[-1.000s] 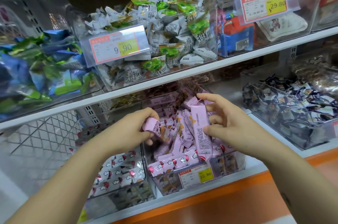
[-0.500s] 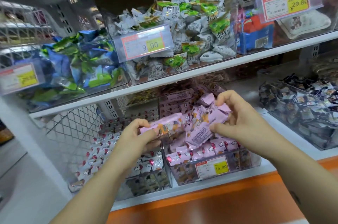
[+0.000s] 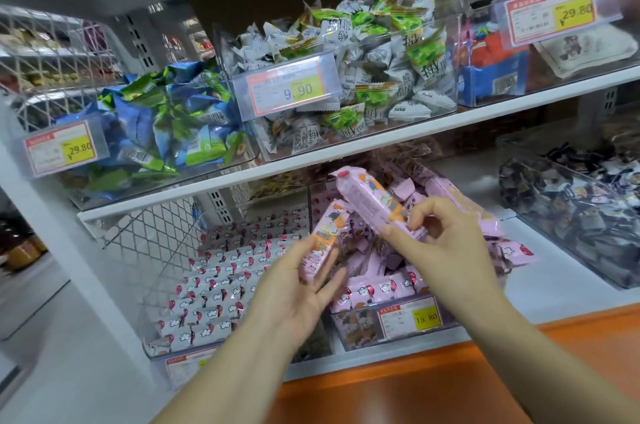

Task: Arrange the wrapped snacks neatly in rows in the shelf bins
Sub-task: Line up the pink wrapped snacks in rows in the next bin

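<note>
My left hand holds a pink wrapped snack bar almost upright, its lower end lying against my fingers. My right hand pinches the lower end of a second pink bar, which slants up to the left. Both bars hang just above a clear bin on the lower shelf, heaped with loose pink bars and fronted by a 15.80 price tag. To its left, another clear bin holds white wrapped snacks lying in rows.
A bin of dark wrapped candies stands at the right on the lower shelf. The upper shelf carries bins of blue-green packets and white-green packets. A wire mesh panel closes the left side. An orange ledge runs below.
Both hands have risen slightly out of the pink bin. The left hand's bar has turned from lying sideways to nearly upright. The right hand now pinches a single bar slanting up to the left.
</note>
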`<state>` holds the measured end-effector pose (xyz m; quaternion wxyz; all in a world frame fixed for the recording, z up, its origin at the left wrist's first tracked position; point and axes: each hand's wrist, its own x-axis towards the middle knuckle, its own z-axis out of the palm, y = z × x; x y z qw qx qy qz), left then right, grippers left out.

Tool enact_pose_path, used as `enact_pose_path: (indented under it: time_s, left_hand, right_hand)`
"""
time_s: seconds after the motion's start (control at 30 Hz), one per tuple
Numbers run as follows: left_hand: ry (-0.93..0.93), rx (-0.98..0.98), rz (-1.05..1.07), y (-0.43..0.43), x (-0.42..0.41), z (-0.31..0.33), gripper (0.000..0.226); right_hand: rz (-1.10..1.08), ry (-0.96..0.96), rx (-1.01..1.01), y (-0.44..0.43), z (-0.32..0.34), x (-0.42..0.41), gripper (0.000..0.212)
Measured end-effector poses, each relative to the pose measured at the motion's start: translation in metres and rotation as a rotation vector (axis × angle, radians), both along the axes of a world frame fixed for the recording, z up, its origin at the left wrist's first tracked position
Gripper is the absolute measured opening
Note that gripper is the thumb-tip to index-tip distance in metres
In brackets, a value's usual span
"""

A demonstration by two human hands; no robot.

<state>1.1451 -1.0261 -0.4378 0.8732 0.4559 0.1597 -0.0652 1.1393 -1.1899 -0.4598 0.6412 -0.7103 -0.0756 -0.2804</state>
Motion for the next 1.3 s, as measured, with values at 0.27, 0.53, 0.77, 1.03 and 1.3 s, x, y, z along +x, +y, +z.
enact_pose_path:
  time_s: [0.27, 0.53, 0.77, 1.03, 1.3]
  left_hand:
    - [-0.103, -0.014, -0.230, -0.024, -0.007, -0.011, 0.033]
    - [-0.176, 0.030, -0.286, -0.014, -0.008, -0.014, 0.030]
    - [-0.312, 0.390, -0.382, -0.007, -0.009, -0.008, 0.030]
    - [-0.501, 1.185, -0.410, 0.028, 0.032, 0.008, 0.024]
    - [-0.682, 1.653, -0.647, 0.020, 0.078, -0.001, 0.021]
  right_hand:
    - [0.216, 0.208, -0.147, 0.015, -0.008, -0.002, 0.033]
    - [0.336, 0.263, 0.050, 0.018, -0.001, -0.003, 0.011]
    - [0.574, 0.444, 0.348, 0.017, -0.001, 0.007, 0.053]
    - [0.304, 0.278, 0.120, -0.015, 0.013, 0.009, 0.050]
    - [-0.072, 0.164, -0.577, -0.055, 0.044, 0.008, 0.069]
